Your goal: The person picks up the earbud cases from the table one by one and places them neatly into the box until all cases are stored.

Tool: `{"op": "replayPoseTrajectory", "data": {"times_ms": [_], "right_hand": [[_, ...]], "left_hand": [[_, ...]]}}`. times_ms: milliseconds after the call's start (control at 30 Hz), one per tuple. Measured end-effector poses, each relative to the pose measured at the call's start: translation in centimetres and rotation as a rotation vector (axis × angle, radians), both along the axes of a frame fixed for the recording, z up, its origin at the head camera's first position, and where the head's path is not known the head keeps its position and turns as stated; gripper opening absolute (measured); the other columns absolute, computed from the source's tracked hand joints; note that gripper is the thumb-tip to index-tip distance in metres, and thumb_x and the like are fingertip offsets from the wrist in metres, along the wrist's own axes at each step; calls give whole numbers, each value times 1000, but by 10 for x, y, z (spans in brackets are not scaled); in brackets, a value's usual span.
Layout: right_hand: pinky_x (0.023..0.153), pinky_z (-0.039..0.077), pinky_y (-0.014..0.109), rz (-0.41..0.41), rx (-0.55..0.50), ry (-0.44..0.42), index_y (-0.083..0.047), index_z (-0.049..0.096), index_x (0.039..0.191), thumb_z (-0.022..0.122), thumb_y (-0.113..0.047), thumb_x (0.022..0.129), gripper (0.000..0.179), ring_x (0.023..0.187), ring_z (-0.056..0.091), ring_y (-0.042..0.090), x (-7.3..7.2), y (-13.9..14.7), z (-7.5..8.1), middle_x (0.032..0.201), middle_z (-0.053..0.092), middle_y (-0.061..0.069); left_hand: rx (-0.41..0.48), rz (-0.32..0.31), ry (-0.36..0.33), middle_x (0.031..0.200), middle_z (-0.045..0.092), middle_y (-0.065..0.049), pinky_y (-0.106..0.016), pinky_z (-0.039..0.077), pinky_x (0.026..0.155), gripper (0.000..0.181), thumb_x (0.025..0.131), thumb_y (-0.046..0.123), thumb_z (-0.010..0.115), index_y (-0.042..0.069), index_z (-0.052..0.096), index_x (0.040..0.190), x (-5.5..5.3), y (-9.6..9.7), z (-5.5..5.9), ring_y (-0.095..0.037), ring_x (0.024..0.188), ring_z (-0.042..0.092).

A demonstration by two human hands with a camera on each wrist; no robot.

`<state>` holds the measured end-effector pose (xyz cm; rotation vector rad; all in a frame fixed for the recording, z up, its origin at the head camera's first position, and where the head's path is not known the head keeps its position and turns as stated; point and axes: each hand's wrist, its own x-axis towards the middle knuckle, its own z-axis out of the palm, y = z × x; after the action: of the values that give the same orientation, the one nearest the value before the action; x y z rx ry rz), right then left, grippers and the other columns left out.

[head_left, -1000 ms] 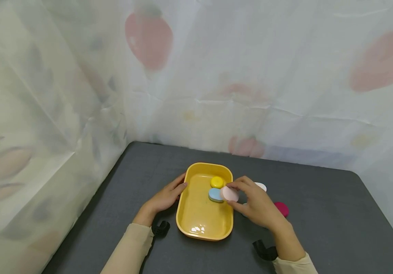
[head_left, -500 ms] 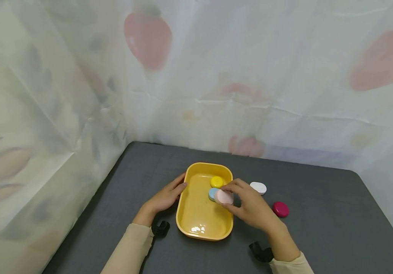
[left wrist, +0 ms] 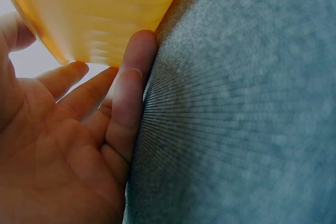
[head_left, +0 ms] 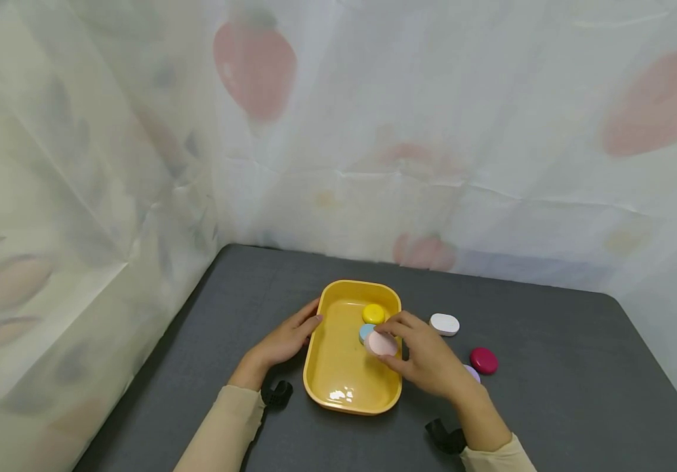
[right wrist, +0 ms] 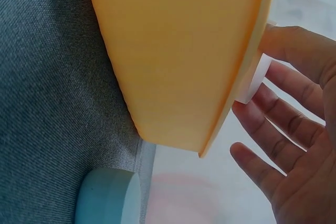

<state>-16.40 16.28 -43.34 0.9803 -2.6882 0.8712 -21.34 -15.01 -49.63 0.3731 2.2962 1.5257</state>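
Note:
My left hand [head_left: 287, 336] grips the left side of a yellow tray [head_left: 329, 400], thumb at the rim and fingers against the outer wall, as the left wrist view shows. Over the tray's right half, my right hand [head_left: 430, 354] pinches a pale pink round disc [head_left: 381, 343] between thumb and fingers. The disc partly covers a light blue oval piece [head_left: 366, 332] in the tray. Just beyond that lies a yellow round piece [head_left: 373, 314]. In the right wrist view, the disc's edge [right wrist: 256, 80] shows past the tray's rim, at my fingertips.
Right of the tray on the dark grey table [head_left: 580, 393] lie a white oval piece [head_left: 445, 324] and a dark pink round piece [head_left: 484, 360]. A lilac piece [head_left: 472, 373] is partly behind my right hand. A teal piece [right wrist: 107, 198] stands near the tray.
My right hand has carried the pale pink disc left and slightly toward me, further over the tray. The white, dark pink and lilac pieces have come into fuller view. The left hand stays put.

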Motion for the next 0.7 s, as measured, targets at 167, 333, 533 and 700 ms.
{"op": "replayPoseTrajectory", "data": {"times_ms": [167,333,533,700], "right_hand": [[88,56,32,10,24,8,-14,73,124,88,-21,85,42,102,62,13,-1,-1,-2,120,64,-3],[89,57,33,18,43,16,-13,74,127,88,-22,86,44,104,62,14,-1,-2,-4,121,65,-1],[89,57,34,19,60,39,-11,75,127,88,-23,86,44,102,62,15,-2,-4,-7,119,66,1],[93,55,38,6,90,61,-13,76,127,88,-26,85,46,105,62,17,-2,-6,-11,117,66,0]], "left_hand": [[2,5,-1,169,31,1,-47,52,108,57,112,50,40,38,23,165,0,0,0,-25,143,49],[-13,7,3,169,32,2,-45,52,106,58,111,52,40,39,23,165,0,-1,0,-25,139,52],[-22,6,11,169,33,-1,-44,52,104,58,111,52,39,38,23,165,-1,-1,-2,-25,136,54],[-26,0,19,169,32,-3,-45,52,104,58,111,52,39,37,22,165,-1,-1,-2,-27,135,55]]}}
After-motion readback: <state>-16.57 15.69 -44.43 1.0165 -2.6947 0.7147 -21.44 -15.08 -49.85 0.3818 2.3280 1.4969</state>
